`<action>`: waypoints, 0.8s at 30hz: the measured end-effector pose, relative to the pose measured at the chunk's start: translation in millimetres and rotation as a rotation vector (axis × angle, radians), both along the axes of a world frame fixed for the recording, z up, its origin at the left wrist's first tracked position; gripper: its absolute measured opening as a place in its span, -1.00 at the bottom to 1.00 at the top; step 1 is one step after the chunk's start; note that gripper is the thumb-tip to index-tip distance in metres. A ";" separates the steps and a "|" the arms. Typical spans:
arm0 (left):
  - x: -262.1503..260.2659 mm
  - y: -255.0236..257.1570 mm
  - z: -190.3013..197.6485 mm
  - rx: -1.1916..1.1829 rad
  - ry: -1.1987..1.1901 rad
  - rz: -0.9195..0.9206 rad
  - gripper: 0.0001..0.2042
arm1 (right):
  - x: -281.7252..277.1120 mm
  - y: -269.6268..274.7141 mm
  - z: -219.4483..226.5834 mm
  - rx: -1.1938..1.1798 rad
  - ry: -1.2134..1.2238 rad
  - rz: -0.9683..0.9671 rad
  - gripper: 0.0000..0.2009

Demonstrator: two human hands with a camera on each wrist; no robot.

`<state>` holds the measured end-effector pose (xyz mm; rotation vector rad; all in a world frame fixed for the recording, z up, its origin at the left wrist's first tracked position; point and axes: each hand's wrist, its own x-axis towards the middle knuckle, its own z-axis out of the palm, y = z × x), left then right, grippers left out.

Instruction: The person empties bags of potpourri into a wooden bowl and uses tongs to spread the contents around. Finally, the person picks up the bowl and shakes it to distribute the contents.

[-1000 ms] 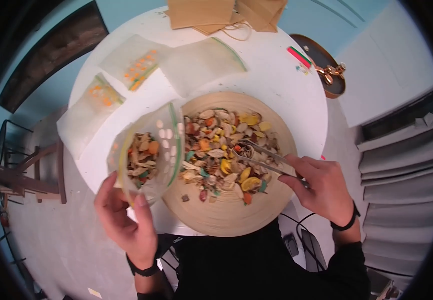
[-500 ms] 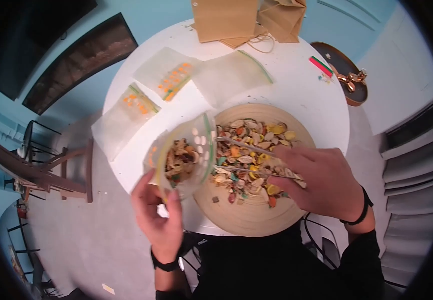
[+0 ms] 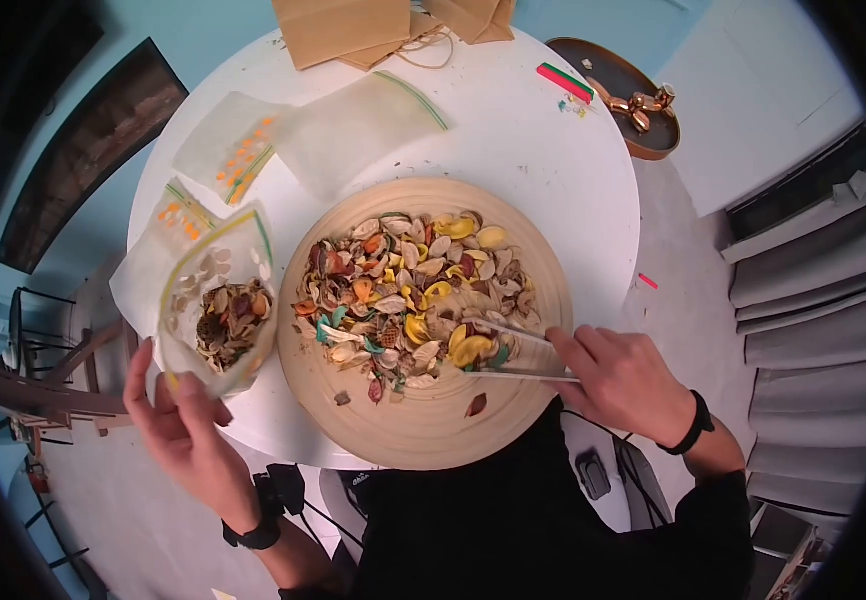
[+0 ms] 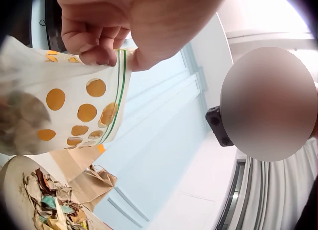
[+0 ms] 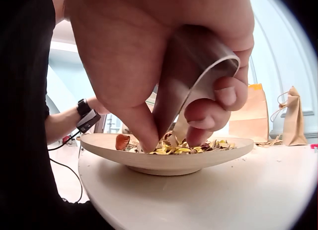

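Observation:
My left hand (image 3: pixel 188 430) pinches the rim of a translucent zip bag (image 3: pixel 183 295), whose mouth gapes; dried petals (image 3: pixel 233 325) lie inside. In the left wrist view, thumb and fingers grip the bag (image 4: pixel 67 118) beside its green zip line, and orange spots show on its wall. My right hand (image 3: pixel 628 385) holds metal tongs (image 3: pixel 525 377), their arms spread and tips at the right side of a potpourri heap (image 3: pixel 393 300). The heap of dried petals, pods and yellow pieces lies on a round wooden plate (image 3: pixel 403 445). The right wrist view shows the tongs' bent end (image 5: pixel 208 61) within the hand.
Several more zip bags, including an unfilled one (image 3: pixel 353 135), lie flat on the white table (image 3: pixel 513 150). Brown paper bags (image 3: pixel 343 30) stand at the back. A red and green strip (image 3: pixel 565 82) lies near the right edge, by a side tray (image 3: pixel 633 140) holding a copper-coloured figure.
The tongs went from the heap to the bag's mouth, then back to the heap's right side. The bag has shifted left, away from the plate. A reddish petal now lies apart near the plate's front.

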<state>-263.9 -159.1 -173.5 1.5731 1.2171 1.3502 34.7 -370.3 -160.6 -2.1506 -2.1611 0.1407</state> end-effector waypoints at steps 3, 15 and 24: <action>7.7 -8.9 3.7 0.022 0.008 -0.013 -0.56 | 6.7 9.6 -4.4 0.021 -0.002 -0.038 -0.53; 9.1 -20.8 -5.5 -0.007 0.008 0.002 -0.53 | 31.9 4.4 26.1 -0.069 0.260 -0.278 -0.65; 4.5 -19.8 -9.3 0.004 0.009 -0.030 -0.51 | 24.8 29.0 27.4 -0.280 0.398 -0.276 -0.67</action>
